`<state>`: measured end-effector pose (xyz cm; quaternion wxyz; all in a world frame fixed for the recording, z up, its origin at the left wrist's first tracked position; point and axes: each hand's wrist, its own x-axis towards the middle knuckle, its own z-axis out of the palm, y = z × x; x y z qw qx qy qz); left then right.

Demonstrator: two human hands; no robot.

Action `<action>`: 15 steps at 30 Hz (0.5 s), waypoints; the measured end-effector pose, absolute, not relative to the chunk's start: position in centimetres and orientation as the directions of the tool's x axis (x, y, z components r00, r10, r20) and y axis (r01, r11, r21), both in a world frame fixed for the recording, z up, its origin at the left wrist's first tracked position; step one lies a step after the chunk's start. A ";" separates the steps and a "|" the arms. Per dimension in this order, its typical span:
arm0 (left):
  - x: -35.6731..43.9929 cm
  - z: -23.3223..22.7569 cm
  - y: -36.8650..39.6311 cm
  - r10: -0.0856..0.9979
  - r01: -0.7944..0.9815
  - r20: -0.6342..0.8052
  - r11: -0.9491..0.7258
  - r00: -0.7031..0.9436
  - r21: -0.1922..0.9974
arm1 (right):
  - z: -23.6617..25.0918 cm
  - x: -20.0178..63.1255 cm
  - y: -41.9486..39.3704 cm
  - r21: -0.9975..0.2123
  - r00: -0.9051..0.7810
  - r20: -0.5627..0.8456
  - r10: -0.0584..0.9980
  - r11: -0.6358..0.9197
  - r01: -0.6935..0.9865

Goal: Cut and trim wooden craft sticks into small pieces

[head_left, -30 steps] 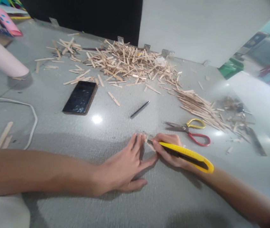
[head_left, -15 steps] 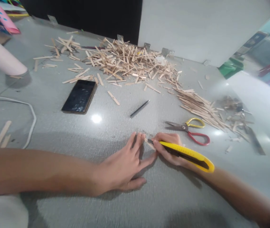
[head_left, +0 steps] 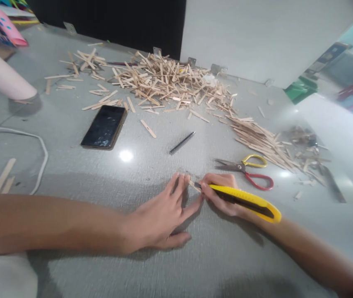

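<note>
My left hand [head_left: 164, 215] lies flat on the grey table [head_left: 151, 269], its fingertips pressing down a small wooden stick [head_left: 194, 186]. My right hand [head_left: 221, 194] grips a yellow utility knife [head_left: 246, 201], whose blade tip meets that stick just right of my left fingertips. Most of the stick is hidden under my fingers.
A large heap of wooden sticks [head_left: 166, 82] lies at the back, a neater bundle [head_left: 261, 138] to the right. Scissors with yellow and red handles [head_left: 247, 169], a dark pen [head_left: 182, 142], a black phone [head_left: 104, 126] and a white cable [head_left: 36, 157] lie around. A pink sleeve [head_left: 2, 76] rests far left.
Both hands stay almost still on the stick; the knife has shifted very slightly. The view has barely moved.
</note>
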<state>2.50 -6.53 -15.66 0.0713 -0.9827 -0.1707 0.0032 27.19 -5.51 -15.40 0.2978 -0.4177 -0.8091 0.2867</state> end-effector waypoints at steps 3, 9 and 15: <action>2.4 -15.9 -6.4 0.327 0.330 0.045 -0.939 0.944 -0.098 | -15.5 27.3 -5.5 -0.711 -0.475 0.252 0.843 0.494 0.500; 2.1 -16.3 -6.1 0.336 0.329 0.113 -0.941 0.935 0.072 | -15.4 27.3 -5.6 -0.706 -0.456 0.291 0.841 0.511 0.491; 2.0 -16.5 -6.0 0.353 0.336 0.099 -0.928 0.930 0.159 | -15.5 27.0 -6.0 -0.701 -0.428 0.297 0.854 0.500 0.509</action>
